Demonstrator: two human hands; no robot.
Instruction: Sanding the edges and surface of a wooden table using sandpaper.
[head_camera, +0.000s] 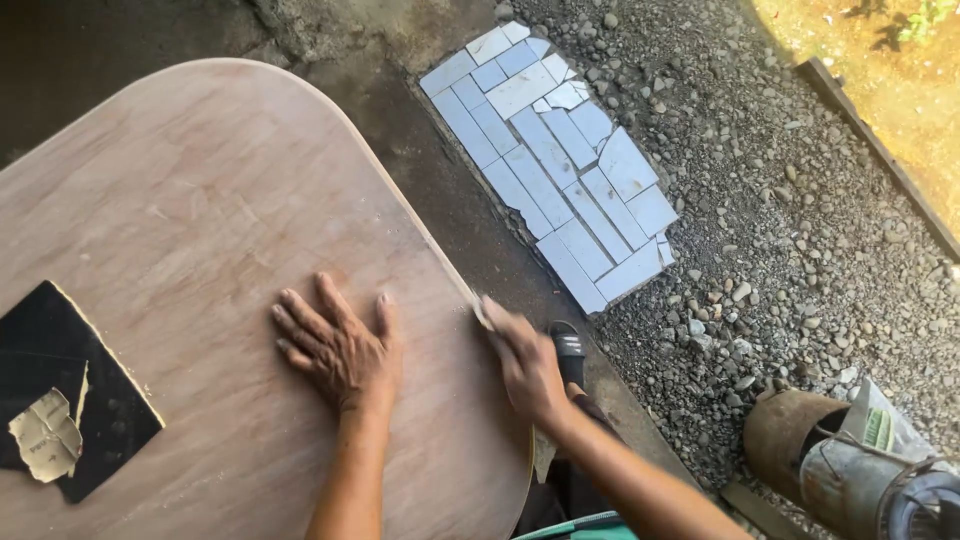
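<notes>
A large rounded plywood board (200, 220) fills the left of the view. My left hand (338, 345) lies flat on it, fingers spread, near its right edge. My right hand (525, 362) is blurred and pressed against the board's right edge, gripping a small piece of sandpaper (482, 312) whose tip shows above the fingers. Below the right hand a foot in a dark sandal (568, 350) stands on the ground.
Dark sandpaper sheets (70, 390) with a torn pale scrap (45, 435) lie on the board's left part. Broken white tiles (560, 160) are set in the gravel ground (780, 240). Rusty metal cans (850, 465) stand at the lower right.
</notes>
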